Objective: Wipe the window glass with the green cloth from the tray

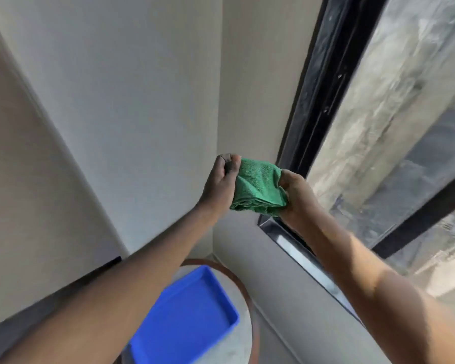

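Both hands gripped the folded green microfibre cloth (258, 187), left hand (221, 179) and right hand (296, 193) on opposite ends, window glass (394, 132) just off right (right hand nearer).

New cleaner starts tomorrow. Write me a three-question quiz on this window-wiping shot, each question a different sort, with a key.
1. True or false: the green cloth lies in the blue tray.
2. Which hands hold the cloth? A) left hand only B) right hand only C) both
3. Fill in: the tray rests on a round ____ below the arms.

Key: 1 false, it is held up near the window glass. 2 C. 3 table.
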A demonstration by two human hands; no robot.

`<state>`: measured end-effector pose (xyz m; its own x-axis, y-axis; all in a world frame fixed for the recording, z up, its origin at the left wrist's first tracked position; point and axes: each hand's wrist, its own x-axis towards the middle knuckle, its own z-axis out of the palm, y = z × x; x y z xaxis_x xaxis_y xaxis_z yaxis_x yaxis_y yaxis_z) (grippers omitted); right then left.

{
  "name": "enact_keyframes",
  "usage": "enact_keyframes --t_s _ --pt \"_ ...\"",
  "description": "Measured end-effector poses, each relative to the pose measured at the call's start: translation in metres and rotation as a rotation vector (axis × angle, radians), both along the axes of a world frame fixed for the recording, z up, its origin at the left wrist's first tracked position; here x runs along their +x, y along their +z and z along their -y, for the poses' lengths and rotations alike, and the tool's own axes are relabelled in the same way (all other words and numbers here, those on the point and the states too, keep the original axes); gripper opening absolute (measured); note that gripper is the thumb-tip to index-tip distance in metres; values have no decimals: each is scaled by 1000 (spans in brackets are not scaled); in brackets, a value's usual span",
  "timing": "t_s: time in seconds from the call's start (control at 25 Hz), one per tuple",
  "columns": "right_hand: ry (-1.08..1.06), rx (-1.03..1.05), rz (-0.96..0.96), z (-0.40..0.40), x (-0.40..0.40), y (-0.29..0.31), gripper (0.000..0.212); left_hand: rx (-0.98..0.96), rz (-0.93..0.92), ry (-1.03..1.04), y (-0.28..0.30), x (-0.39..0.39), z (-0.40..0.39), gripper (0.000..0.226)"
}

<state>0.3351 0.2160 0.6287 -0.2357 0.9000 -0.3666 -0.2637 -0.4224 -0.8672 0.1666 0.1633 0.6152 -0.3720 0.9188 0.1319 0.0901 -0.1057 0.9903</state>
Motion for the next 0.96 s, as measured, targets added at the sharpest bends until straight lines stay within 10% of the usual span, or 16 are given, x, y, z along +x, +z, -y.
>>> enact_keyframes --t_s 0.56,0.76,0.96 --pt "356 -425 472 97 -181 -594 28 -860 355 237 -572 -159 181 37" --pt "409 22 842 116 -189 -674 29 -932 -63 107 -660 -160 193 63" --pt "519 431 1168 98 -167 -656 29 -857 -444 -14 -632 -154 172 71"
